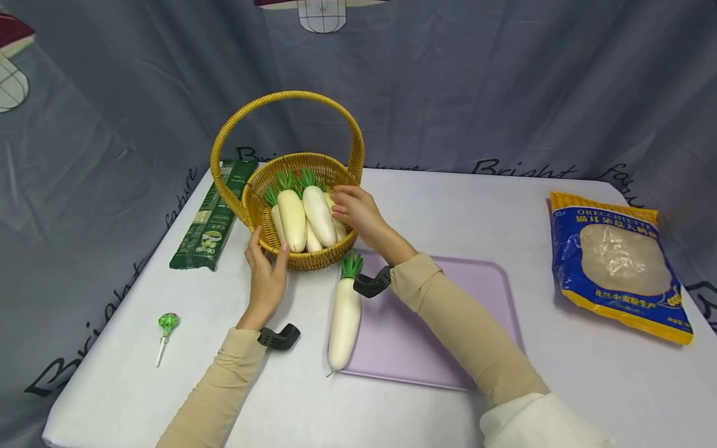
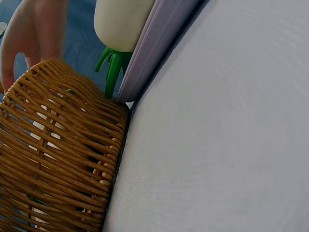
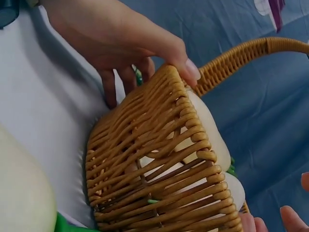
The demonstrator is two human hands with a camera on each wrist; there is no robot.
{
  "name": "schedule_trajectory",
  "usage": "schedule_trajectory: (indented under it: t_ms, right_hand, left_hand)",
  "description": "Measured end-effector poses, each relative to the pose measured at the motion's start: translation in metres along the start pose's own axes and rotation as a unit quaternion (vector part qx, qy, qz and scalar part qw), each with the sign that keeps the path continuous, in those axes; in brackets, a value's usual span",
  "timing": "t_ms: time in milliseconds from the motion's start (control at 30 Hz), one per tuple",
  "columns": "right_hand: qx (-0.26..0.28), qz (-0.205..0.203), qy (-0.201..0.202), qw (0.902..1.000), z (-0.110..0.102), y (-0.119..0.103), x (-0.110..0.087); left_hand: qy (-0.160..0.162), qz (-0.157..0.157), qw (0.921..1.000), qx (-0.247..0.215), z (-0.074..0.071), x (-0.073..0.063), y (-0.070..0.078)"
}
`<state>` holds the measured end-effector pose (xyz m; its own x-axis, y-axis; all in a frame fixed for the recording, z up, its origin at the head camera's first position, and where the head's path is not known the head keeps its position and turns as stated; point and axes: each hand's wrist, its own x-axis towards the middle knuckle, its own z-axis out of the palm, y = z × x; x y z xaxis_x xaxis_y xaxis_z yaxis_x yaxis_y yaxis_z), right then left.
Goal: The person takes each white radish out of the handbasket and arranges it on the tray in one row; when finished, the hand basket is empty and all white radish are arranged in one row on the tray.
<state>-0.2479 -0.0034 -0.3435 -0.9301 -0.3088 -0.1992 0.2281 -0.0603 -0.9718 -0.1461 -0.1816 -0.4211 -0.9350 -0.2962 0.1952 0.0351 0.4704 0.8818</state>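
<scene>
Left hand [image 1: 266, 283], fingers spread, touches near-left side of basket [image 1: 315, 260], seemingly steadying it; right hand [image 1: 361, 215], fingers loose, at radishes [image 1: 319, 216] inside basket.

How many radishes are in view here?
6 visible: five radishes in the wicker basket and one radish along the left edge of the purple tray. More may be hidden in the basket.

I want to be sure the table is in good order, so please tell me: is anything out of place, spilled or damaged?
One white radish lies along the left edge of the purple tray, outside the basket that holds the other radishes. Nothing looks spilled or damaged.
</scene>
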Motion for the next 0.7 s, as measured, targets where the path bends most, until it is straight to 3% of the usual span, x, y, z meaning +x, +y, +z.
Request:
schedule_trajectory:
  t_ms: [267,400,600,700]
  right_hand:
    - [-0.153,0.037,0.006,0.9875,0.012,-0.003,0.010]
    - [-0.217,0.056,-0.020,0.9744,0.012,-0.003,0.013]
    - [-0.316,0.035,-0.050,0.9469,0.011,-0.003,0.012]
    - [-0.339,0.030,-0.057,0.9386,0.011,-0.004,0.011]
  left_hand:
    - [0.005,0.003,1.0000,-0.007,-0.001,0.000,0.000]
    - [0.006,0.004,1.0000,-0.005,0.000,0.000,0.001]
    - [0.003,0.004,1.0000,-0.005,-0.001,-0.001,0.001]
    - [0.000,0.003,1.0000,-0.005,0.000,-0.001,0.001]
